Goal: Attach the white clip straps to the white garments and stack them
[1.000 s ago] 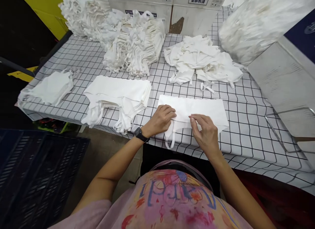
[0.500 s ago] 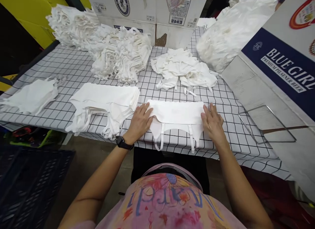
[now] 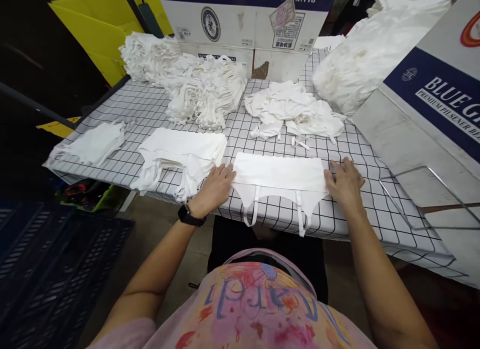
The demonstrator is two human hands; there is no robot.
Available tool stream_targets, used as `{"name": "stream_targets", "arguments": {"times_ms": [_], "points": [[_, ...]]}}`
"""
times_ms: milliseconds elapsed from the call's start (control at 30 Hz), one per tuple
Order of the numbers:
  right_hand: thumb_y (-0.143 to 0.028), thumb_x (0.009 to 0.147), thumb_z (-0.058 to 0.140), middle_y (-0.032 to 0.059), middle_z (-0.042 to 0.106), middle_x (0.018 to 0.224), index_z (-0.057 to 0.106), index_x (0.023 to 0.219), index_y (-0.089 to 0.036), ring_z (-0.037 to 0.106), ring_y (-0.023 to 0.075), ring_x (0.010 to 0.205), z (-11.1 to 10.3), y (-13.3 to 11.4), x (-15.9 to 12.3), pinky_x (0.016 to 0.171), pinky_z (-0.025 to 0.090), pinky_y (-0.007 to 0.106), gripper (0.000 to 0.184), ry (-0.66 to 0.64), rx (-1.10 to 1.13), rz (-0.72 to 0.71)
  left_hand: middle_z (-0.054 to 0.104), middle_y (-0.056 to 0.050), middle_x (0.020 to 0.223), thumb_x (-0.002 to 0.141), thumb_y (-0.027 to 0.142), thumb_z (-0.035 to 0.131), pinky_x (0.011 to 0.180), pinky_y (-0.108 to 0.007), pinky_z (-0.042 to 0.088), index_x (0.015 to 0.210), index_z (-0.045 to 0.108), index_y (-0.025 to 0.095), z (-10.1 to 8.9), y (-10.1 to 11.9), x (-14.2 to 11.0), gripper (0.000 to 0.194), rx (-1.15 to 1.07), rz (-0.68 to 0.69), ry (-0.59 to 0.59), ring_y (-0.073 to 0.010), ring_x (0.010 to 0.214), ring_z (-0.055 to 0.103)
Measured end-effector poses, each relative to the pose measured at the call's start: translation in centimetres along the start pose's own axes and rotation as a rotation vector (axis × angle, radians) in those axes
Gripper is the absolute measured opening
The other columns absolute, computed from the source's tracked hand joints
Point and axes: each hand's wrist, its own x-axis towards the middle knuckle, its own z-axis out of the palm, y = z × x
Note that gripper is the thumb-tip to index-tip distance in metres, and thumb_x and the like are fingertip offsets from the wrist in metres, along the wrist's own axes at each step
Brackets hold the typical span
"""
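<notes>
A white garment with two straps [image 3: 279, 175] lies flat near the front edge of the checked table [image 3: 360, 154]; its straps hang over the edge. My left hand [image 3: 215, 186] lies flat at the garment's left end, fingers stretched out, with a black watch on the wrist. My right hand [image 3: 344, 180] rests flat at the right end, fingers spread. Neither hand holds anything. A neat stack of the same white garments [image 3: 183, 151] sits just left of my left hand.
A smaller white pile [image 3: 93, 144] lies far left, loose white garments [image 3: 292, 111] behind the flat one, big heaps [image 3: 195, 84] at the back and a bagged heap [image 3: 367, 54] back right. Cardboard boxes [image 3: 431, 114] stand right and behind. A wire frame [image 3: 423, 199] rests on the table. A dark crate [image 3: 45, 269] sits on the floor.
My hands left the middle of the garment and slid apart to its two ends, smoothing it flat. The straps now hang straight over the table edge. The view has shifted.
</notes>
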Motion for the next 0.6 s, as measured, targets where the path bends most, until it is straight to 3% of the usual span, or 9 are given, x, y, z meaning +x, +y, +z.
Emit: {"name": "stream_targets", "arguments": {"times_ms": [100,200,400,500,600], "points": [[-0.044,0.091,0.050,0.0232,0.050,0.150,0.069,0.126,-0.015,0.044,0.0396,0.139,0.1,-0.2,0.6,0.112,0.036,0.062,0.049,0.127,0.106,-0.004,0.051,-0.018,0.156,0.100,0.024,0.047,0.120,-0.053,0.042,0.140,0.059,0.009,-0.4,-0.2,0.5,0.044,-0.097,0.037,0.064,-0.0357,0.144,0.047],[-0.041,0.087,0.056,0.0207,0.058,0.125,0.071,0.108,-0.014,0.054,0.0340,0.122,0.2,-0.8,1.8,0.109,0.042,0.054,0.037,0.160,0.212,0.029,0.062,-0.019,0.140,0.101,0.021,0.043,0.113,-0.050,0.048,0.132,0.064,0.008,-0.6,-0.1,2.9,0.040,-0.145,-0.019,0.142,-0.0330,0.127,0.057],[-0.043,0.071,0.075,0.0156,0.058,0.113,0.069,0.086,-0.017,0.055,0.0329,0.117,-0.1,-1.8,4.3,0.109,0.043,0.049,0.031,0.051,0.264,0.086,0.060,-0.021,0.131,0.094,0.016,0.049,0.106,-0.052,0.050,0.129,0.063,0.010,-0.7,-0.3,9.1,0.039,-0.148,-0.085,0.116,-0.0365,0.124,0.055],[-0.039,0.070,0.072,0.0114,0.065,0.094,0.067,0.076,-0.020,0.061,0.0289,0.097,-0.6,-2.2,4.9,0.096,0.050,0.046,0.021,-0.076,0.299,0.027,0.060,-0.020,0.128,0.087,0.017,0.058,0.100,-0.053,0.051,0.125,0.064,0.013,-0.9,-1.1,10.9,0.038,-0.198,-0.133,0.051,-0.0383,0.120,0.057],[-0.034,0.070,0.067,0.0065,0.067,0.077,0.066,0.075,-0.020,0.060,0.0243,0.079,-0.9,-2.5,4.9,0.085,0.052,0.042,0.014,-0.113,0.338,0.017,0.066,-0.014,0.109,0.080,0.016,0.064,0.094,-0.046,0.052,0.113,0.066,0.016,-1.1,-1.9,11.8,0.033,-0.268,-0.150,0.017,-0.0336,0.106,0.062]]}}
